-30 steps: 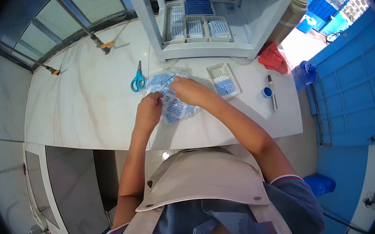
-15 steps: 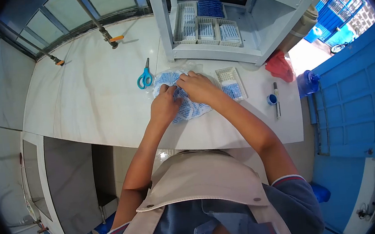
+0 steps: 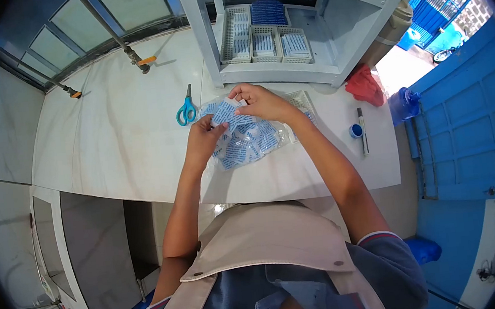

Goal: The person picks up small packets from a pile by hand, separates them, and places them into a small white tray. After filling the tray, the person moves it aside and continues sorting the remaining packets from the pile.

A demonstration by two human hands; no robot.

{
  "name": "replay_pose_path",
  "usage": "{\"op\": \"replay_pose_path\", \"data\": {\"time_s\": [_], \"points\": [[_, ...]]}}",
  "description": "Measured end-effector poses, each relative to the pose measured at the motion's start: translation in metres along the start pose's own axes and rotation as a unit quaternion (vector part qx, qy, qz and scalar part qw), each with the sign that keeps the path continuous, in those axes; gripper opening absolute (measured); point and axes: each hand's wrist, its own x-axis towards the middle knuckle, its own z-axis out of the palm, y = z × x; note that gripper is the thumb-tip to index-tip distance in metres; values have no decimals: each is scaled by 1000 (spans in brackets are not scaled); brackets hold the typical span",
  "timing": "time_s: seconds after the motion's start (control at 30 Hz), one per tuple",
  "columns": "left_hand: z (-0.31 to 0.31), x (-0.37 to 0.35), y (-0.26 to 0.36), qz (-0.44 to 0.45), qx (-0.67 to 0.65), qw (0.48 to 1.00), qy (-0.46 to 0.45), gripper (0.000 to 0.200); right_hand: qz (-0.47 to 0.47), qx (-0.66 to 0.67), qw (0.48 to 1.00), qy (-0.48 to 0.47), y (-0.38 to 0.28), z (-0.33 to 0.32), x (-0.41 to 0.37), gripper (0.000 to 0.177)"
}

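Left hand (image 3: 201,136) & right hand (image 3: 261,103) have shifted since the earlier frame — then bent together over the bag, now a bit apart w/ a printed packet (image 3: 226,114) showing btwn them; L fingers pinch its near left side, R fingers its far right side, thumbs on top; whether it's 1 sachet or several, can't tell.

Packet is held over the clear bag (image 3: 254,146), which lies mid-desk (image 3: 109,138), btwn front edge & the shelf unit (image 3: 278,72) at the back; more white sachets w/ blue print fill the bag.

Scissors (image 3: 186,111) lie just L of bag, blades twd back edge; small basket (image 3: 298,98) is just R of it, partly hidden by R wrist; marker (image 3: 363,132) & round blue item (image 3: 355,131) sit side by side nr desk's right edge; red cloth (image 3: 364,85) bunched nr back R corner — beside the shelf unit's foot.
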Motion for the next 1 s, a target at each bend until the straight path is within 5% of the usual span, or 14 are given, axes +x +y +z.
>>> {"op": "replay_pose_path", "data": {"time_s": [0.07, 0.4, 0.47, 0.6, 0.67, 0.77, 1.0], "points": [[-2, -6, 18, -28, -104, 994, -16, 20, -1, 97, 995, 5, -1, 2, 0, 33], [-1, -1, 7, -47, -88, 995, 0, 23, 57, 94, 989, 95, 3, 12, -9, 23], [-3, -4, 8, -33, -91, 991, -90, 26, 29, 95, 994, 51, 8, 11, -9, 22], [1, 5, -3, -29, -60, 994, -90, 28, 27, 75, 997, 20, 2, 11, -9, 23], [4, 6, -4, -56, -152, 985, -51, 26, 136, 192, 966, 105, -32, 15, -24, 23], [11, -1, 4, -79, -214, 974, -7, 24, 10, 333, 935, 119, -13, 24, -32, 20], [23, 2, 4, -107, -281, 953, -48, 25, 37, 451, 872, 188, -8, 40, -30, 10]]}}
